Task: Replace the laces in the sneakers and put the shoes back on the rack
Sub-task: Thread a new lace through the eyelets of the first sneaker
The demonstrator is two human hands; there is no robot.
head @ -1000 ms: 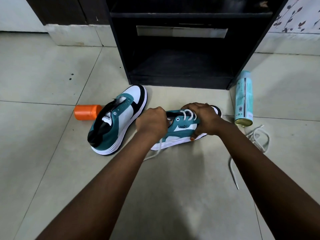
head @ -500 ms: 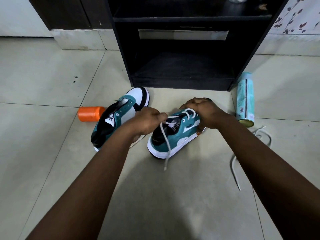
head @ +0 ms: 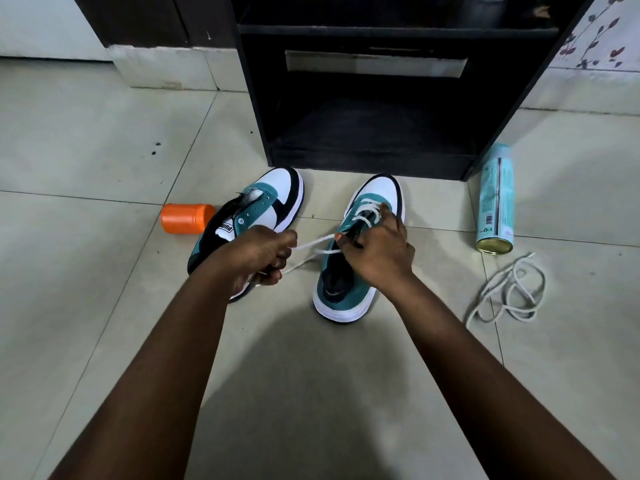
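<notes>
1. Teal-and-white laced sneaker (head: 349,289) upright on floor, near black rack (head: 381,161).
2. Right hand (head: 375,252) pinching tongue; left hand (head: 258,259) clenched around white lace ends (head: 313,244).
3. Unlaced matching sneaker (head: 273,199) left; loose white lace (head: 509,294) right.

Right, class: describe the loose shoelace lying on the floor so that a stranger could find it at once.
Start at the black wooden shoe rack, then drop to the teal spray can lying at its right foot. Just below the can's gold end, a tangled white shoelace lies loose on the tiles, threaded through no sneaker and touched by neither hand.
</notes>
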